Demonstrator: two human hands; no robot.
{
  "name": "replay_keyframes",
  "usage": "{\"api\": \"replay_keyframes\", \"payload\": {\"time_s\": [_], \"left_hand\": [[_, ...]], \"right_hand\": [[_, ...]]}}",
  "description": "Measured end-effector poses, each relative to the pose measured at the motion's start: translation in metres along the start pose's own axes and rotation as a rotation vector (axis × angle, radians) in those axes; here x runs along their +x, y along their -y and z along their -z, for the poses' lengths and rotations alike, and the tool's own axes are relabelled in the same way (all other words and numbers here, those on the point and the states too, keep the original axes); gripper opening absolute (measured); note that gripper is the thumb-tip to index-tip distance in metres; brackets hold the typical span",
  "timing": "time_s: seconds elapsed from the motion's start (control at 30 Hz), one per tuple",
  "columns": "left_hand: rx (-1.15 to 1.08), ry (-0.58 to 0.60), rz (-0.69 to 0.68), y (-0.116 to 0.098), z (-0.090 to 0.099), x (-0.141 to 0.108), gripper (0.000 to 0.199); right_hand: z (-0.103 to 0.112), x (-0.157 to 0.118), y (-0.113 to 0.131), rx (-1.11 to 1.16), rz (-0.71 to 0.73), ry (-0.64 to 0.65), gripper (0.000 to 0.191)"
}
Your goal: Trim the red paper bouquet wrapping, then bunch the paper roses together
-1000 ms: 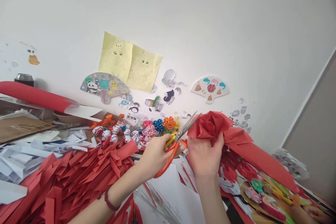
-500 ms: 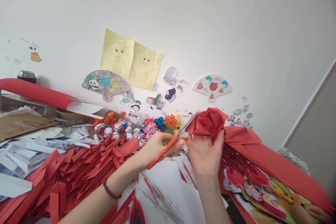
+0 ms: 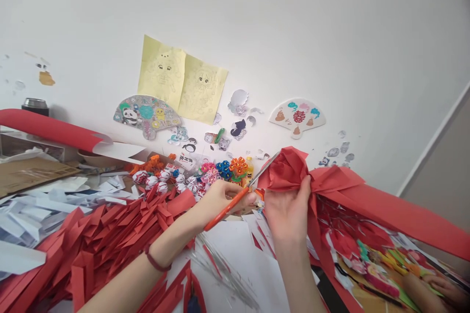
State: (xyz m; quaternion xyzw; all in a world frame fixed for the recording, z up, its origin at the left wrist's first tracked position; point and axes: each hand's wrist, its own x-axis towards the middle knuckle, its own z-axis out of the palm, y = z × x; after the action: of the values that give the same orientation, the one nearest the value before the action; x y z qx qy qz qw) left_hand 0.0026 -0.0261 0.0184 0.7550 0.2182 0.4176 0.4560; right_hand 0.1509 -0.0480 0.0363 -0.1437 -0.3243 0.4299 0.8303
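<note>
Flower (image 3: 284, 172) (layered red paper) sits atop the right hand (image 3: 286, 212).

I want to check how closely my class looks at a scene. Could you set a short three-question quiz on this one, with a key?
1. Which hand holds the scissors?
2. True or false: the wristband is on the same side as the hand holding the red flower.
3. Multiple choice: on the wall, what colour is the sheet above the panda fan?
A) blue
B) yellow
C) pink

Key:
1. The left hand.
2. False: the right hand holds the red flower, while the wristband is on the left side.
3. B.
</note>
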Motion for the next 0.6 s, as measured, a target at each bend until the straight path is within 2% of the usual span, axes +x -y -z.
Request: {"api": "replay_keyframes", "payload": {"time_s": [0.17,0.37,0.5,0.6], "left_hand": [[0.005,-0.041,0.008,0.007,0.0,0.002,0.045],[0.061,-0.035,0.066,-0.006,0.002,-0.003,0.045],[0.164,-0.037,0.038,-0.004,0.003,-0.002,0.044],[0.278,-0.086,0.017,0.002,0.003,0.0,0.041]], "right_hand": [[0.006,0.005,-0.003,0.006,-0.026,0.012,0.039],[0.009,0.008,-0.004,0.02,-0.031,0.03,0.037],[0.011,0.011,-0.003,0.042,-0.045,0.058,0.036],[0.011,0.012,-0.004,0.089,-0.066,0.008,0.03]]}}
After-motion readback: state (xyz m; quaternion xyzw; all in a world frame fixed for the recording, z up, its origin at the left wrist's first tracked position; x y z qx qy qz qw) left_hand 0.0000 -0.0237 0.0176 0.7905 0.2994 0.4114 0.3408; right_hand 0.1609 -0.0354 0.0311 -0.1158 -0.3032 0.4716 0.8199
